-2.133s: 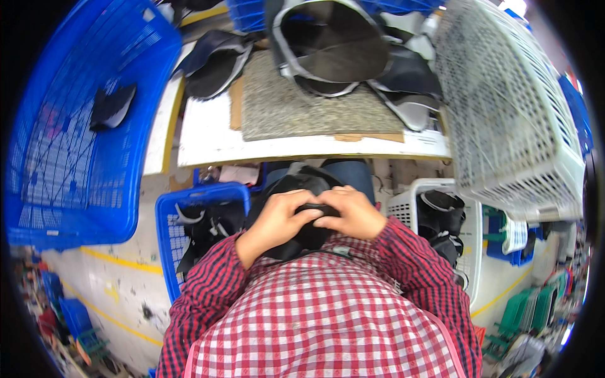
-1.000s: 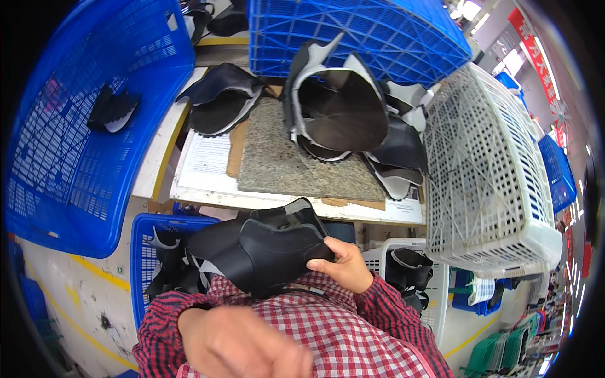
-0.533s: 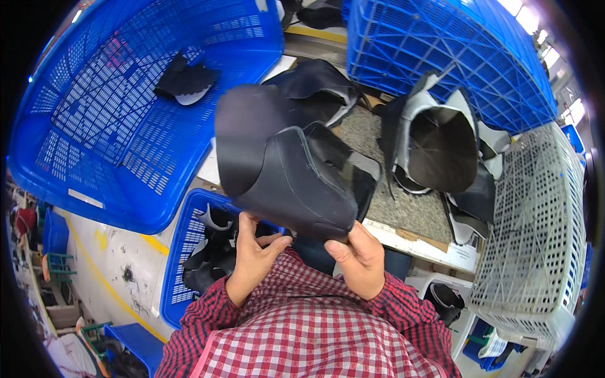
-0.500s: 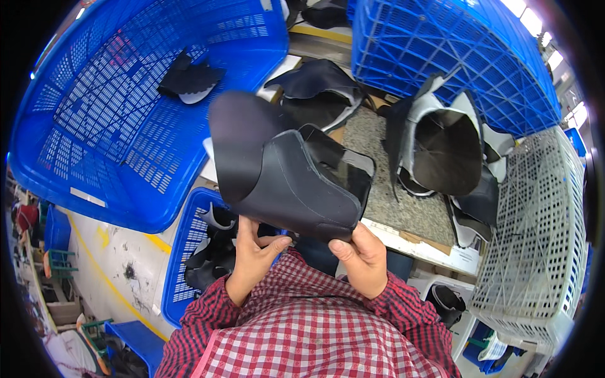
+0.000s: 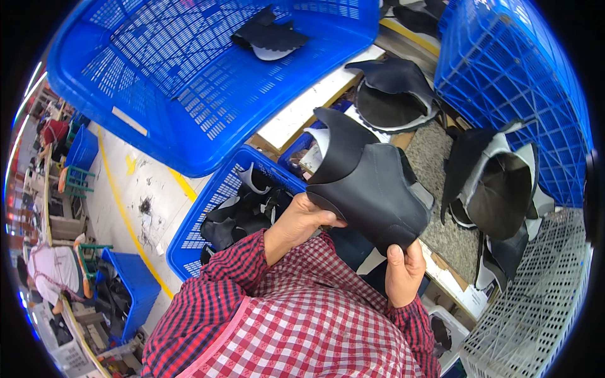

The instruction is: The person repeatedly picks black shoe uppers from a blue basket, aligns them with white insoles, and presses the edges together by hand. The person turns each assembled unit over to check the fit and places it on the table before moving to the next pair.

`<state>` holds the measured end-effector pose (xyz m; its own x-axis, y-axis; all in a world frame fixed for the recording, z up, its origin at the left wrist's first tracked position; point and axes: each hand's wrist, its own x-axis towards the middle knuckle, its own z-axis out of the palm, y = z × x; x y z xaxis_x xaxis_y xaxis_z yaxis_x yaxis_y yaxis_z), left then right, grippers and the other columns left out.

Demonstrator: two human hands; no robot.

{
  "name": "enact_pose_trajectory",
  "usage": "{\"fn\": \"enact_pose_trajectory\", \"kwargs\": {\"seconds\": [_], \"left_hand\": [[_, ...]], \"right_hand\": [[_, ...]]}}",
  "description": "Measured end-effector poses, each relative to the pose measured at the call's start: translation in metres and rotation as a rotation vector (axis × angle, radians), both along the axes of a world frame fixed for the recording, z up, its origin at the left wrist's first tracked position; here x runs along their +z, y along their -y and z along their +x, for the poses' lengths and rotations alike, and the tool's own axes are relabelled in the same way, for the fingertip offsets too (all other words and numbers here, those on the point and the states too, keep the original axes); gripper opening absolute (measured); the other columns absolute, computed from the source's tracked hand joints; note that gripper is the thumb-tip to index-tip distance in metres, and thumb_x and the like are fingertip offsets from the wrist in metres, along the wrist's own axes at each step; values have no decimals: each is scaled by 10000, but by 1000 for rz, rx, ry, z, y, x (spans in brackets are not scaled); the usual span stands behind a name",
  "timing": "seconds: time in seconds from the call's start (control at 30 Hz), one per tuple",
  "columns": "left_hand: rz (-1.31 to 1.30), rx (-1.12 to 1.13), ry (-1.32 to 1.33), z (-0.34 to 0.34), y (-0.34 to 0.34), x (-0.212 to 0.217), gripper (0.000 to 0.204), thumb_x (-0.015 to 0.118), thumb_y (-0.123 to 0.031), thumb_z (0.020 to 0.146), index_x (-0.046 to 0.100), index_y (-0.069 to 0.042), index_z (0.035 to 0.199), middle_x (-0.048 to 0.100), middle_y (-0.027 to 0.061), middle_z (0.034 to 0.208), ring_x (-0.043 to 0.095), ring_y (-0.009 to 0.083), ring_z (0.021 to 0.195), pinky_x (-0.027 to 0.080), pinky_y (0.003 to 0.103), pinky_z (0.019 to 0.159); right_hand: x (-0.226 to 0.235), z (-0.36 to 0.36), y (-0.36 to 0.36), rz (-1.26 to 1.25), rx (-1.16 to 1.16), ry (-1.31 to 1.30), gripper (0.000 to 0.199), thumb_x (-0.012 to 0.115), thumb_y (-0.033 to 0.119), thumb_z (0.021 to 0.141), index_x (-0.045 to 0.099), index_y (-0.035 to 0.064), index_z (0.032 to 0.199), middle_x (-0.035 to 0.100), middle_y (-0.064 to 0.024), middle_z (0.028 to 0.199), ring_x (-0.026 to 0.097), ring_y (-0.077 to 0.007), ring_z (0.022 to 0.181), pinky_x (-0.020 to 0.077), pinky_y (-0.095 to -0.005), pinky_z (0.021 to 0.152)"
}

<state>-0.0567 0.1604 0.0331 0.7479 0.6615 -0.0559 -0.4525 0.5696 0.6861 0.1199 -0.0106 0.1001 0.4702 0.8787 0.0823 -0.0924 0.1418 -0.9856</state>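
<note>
A black leather shoe upper [image 5: 372, 183] is held up in front of me between both hands, its curved tongue-like end pointing away to the upper left. My left hand [image 5: 301, 222] grips its lower left edge, the thumb along the near side. At the near right corner, my right hand [image 5: 404, 268] pinches the edge between thumb and fingers. Beyond it on the worktable lies another black upper [image 5: 394, 94] with its opening toward me. To the right stands a dark upper with pale lining [image 5: 498, 183], its hollow inside showing.
A large blue basket [image 5: 208, 126] on the left holds one black upper [image 5: 268, 38]. Below it, a smaller blue crate [image 5: 189, 236] contains several dark pieces. Another blue crate [image 5: 523, 82] and a grey perforated basket [image 5: 535, 296] border the worktable [image 5: 441, 211] on the right. A person [image 5: 53, 271] sits far left.
My view has swung to the left, so the surroundings sit further right in the picture. The upper has tilted, showing more of its smooth outer side. Both hands keep hold of it.
</note>
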Motion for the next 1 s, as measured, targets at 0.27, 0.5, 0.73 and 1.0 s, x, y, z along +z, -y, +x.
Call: {"fn": "enact_pose_trajectory", "kwargs": {"seconds": [0.27, 0.5, 0.73, 1.0], "left_hand": [[256, 269, 279, 18, -93, 74, 627, 748, -132, 941, 472, -72, 1501, 586, 101, 1463, 554, 278, 1357, 424, 474, 1170], [711, 373, 439, 151, -253, 170, 484, 731, -169, 987, 520, -77, 1413, 596, 74, 1411, 525, 241, 1324, 351, 513, 1176], [774, 525, -801, 304, -300, 67, 216, 822, -163, 875, 717, -20, 998, 713, 125, 1087, 679, 283, 1018, 559, 434, 881], [1847, -161, -1350, 360, -284, 70, 735, 688, -643, 890, 662, -74, 1354, 570, 180, 1460, 500, 357, 1387, 379, 559, 1133]], "right_hand": [[2, 18, 15, -7, -163, 521, 465, 735, 230, 958, 615, -16, 1333, 679, -156, 1248, 612, -259, 1102, 497, -354, 929], [-22, 20, 33, -197, 125, 421, 173, 708, 80, 960, 736, 49, 1128, 751, -77, 1058, 686, -220, 960, 552, -338, 826], [-46, 39, 31, -332, 215, 297, 172, 680, 104, 992, 740, 61, 1148, 759, -75, 1051, 711, -211, 954, 569, -321, 824], [-60, 51, 30, -375, 220, 240, 171, 689, 100, 990, 738, 64, 1150, 771, -66, 1028, 720, -203, 959, 567, -315, 826]]}}
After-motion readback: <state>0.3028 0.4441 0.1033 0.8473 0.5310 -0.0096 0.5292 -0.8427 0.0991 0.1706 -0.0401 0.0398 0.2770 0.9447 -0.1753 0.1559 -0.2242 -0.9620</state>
